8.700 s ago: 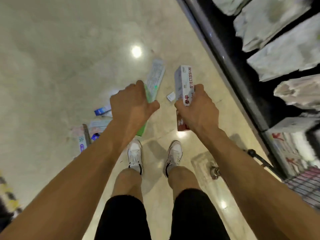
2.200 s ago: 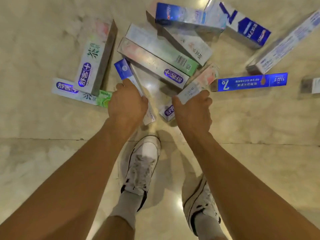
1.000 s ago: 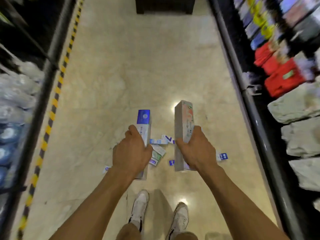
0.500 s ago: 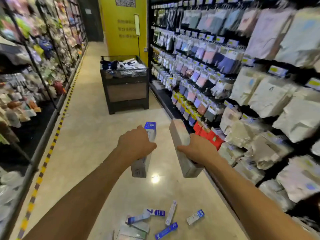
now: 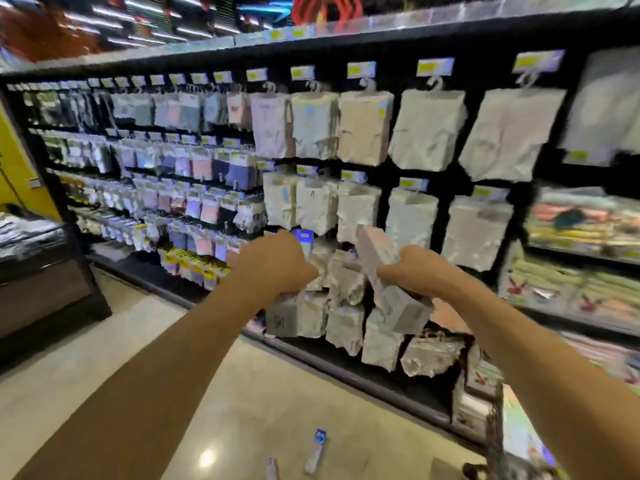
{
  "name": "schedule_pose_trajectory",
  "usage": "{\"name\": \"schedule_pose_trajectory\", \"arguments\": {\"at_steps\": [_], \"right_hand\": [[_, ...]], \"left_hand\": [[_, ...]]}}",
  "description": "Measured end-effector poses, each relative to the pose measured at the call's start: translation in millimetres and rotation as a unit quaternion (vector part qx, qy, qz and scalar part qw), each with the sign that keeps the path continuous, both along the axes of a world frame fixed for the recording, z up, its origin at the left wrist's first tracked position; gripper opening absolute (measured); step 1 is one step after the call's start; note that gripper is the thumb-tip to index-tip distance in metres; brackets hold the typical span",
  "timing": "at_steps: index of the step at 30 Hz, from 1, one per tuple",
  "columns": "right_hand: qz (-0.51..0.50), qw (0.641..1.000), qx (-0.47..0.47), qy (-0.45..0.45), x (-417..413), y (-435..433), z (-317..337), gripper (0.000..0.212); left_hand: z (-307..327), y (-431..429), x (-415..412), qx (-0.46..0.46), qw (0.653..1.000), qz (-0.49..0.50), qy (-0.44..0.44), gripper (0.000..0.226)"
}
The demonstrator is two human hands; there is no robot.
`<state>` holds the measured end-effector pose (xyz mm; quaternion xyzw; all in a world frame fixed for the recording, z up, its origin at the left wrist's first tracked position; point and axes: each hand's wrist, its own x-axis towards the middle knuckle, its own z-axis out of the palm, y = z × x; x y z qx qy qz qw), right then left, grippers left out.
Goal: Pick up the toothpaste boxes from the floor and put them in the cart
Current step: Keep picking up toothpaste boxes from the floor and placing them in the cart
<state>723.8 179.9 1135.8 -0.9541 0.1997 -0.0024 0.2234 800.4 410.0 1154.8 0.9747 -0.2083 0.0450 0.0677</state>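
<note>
My left hand (image 5: 273, 263) grips a white toothpaste box with a blue top end (image 5: 282, 315), held upright at chest height. My right hand (image 5: 414, 271) grips a pale pinkish toothpaste box (image 5: 398, 299), tilted with its top end leaning left. Both boxes are held in front of the shelving, about a hand's width apart. On the floor below lies a white and blue toothpaste box (image 5: 316, 450), with another box end (image 5: 272, 469) at the bottom edge. A corner of the cart (image 5: 493, 441) shows at the lower right, mostly out of frame.
A tall black shelf rack (image 5: 346, 202) of hanging packaged goods fills the view ahead and to the right. A dark display bin (image 5: 41, 271) stands at the left. The beige tiled floor (image 5: 242, 393) runs between them. The image is motion-blurred.
The view has swung right from the aisle towards the shelving. Both hands still hold their boxes and have risen a little; most of the boxes on the floor have dropped out of view.
</note>
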Motion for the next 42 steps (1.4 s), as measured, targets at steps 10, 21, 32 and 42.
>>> {"name": "schedule_pose_trajectory", "arguments": {"at_steps": [10, 21, 32, 42], "right_hand": [[-0.195, 0.98, -0.029, 0.003, -203.9, -178.9, -5.0, 0.042], [-0.318, 0.947, -0.042, 0.01, -404.3, -340.2, -44.0, 0.038], [-0.391, 0.916, -0.04, 0.074, -479.1, -484.0, -111.7, 0.06], [-0.414, 0.898, -0.01, 0.149, -463.8, -624.0, -220.9, 0.068]], "left_hand": [[8.8, -214.7, -119.7, -0.013, 0.98, -0.193, 0.038, 0.066], [-45.5, -422.9, -280.6, -0.009, 0.956, -0.278, 0.095, 0.082], [-136.3, -589.4, -315.9, 0.011, 0.941, -0.293, 0.168, 0.098], [-265.2, -759.5, -302.6, 0.037, 0.932, -0.279, 0.227, 0.095]]}}
